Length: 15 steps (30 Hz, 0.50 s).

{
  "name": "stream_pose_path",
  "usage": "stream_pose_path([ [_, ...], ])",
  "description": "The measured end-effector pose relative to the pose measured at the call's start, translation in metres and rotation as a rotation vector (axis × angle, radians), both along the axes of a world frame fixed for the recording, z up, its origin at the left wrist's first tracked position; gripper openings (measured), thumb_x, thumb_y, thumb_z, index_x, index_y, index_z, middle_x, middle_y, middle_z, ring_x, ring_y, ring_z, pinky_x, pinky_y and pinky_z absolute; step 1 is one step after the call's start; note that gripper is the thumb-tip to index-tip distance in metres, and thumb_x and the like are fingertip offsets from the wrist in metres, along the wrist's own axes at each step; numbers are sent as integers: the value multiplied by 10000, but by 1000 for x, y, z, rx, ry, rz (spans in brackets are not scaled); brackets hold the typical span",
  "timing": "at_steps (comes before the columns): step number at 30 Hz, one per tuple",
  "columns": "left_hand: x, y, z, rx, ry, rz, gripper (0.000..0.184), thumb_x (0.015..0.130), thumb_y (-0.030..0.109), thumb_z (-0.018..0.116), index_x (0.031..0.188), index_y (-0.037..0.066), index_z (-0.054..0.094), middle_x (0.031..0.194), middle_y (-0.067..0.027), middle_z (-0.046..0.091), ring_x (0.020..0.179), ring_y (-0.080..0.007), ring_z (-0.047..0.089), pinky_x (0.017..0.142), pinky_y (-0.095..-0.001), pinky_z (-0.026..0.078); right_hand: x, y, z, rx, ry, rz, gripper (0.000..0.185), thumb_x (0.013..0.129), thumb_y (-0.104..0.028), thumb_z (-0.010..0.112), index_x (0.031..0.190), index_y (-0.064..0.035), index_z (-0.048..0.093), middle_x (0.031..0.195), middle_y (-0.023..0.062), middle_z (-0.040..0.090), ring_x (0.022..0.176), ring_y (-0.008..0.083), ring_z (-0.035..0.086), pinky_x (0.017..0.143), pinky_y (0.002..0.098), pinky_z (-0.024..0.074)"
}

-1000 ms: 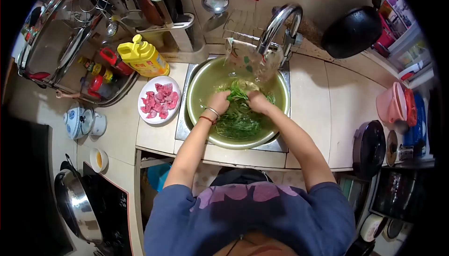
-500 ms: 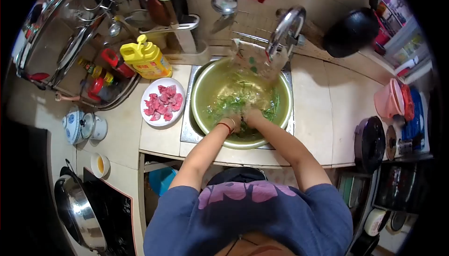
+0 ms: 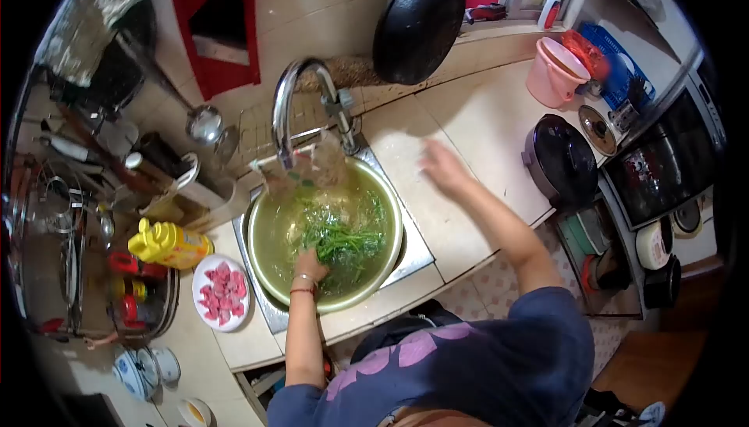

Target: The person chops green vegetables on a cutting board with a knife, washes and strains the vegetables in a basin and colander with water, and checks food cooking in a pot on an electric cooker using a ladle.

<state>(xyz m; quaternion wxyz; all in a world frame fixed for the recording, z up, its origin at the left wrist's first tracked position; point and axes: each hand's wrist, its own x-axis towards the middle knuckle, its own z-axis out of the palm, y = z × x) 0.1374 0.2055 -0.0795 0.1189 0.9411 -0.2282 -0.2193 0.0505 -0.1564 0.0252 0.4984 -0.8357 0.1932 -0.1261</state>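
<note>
Touching wet green leaves (image 3: 343, 241) in the big bowl (image 3: 396, 224), the left hand (image 3: 310, 265) looks curled, its grip unclear; the right hand (image 3: 446, 168), now lifted out, is blurry, loosely open, empty.

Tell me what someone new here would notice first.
Probably the big basin of water and leafy greens in the sink, with the left hand in it and the right hand raised over the counter. Next, the plate of pinkish-red pieces beside it, then the black pan hanging on the wall.
</note>
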Motion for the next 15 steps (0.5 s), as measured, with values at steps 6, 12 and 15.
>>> stream_pose_path([
  [6,-2,6,-13,-158,123,-12,812,589,161,708,1288,37,313,1261,-314,322,1176,-434,320,993,-404,309,16,-237,-54,-730,494,-703,726,822,-397,495,1277,109,243,1336,248,279,1231,365,283,1029,389,217],
  [12,5,9,-25,-80,47,159,419,606,123,680,985,3,548,1041,-265,529,1055,-414,439,909,-429,369,113,-198,-22,-505,149,-169,616,697,-343,644,1101,81,454,1096,270,503,1025,335,503,869,370,410],
  [15,1,-13,2,-162,51,186,381,599,133,685,936,0,567,924,-230,577,914,-392,517,807,-433,422,90,-67,-48,-517,-52,418,638,751,-337,595,1229,29,385,1301,261,294,1218,362,286,1006,410,258],
])
